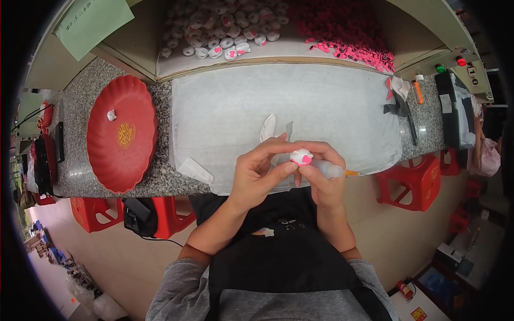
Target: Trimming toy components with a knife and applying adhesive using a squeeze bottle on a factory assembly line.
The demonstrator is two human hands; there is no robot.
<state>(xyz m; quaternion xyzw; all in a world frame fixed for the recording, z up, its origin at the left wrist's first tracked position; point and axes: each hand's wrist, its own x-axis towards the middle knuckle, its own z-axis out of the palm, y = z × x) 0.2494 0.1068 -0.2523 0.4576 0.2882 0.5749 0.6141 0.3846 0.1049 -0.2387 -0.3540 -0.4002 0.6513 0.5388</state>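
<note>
Between my two hands, over the near edge of the white sheet, is a small rounded white figure head (301,154) with a pink bow-shaped piece on it. The thumb and fingers of my left hand (256,172) pinch it from the left. From the other side my right hand (329,187) grips it with thumb and forefinger. A translucent squeeze bottle (327,169) with an orange tip is also tucked in my right hand and points to the right. Part of that bottle is hidden by the fingers.
White paper (225,101) covers the bench, with a white strip (267,127) on it. Left stands a red scalloped dish (101,144) holding one white piece. Many white heads (226,42) and pink pieces (348,48) fill the back shelf. Red stools (412,182) stand below.
</note>
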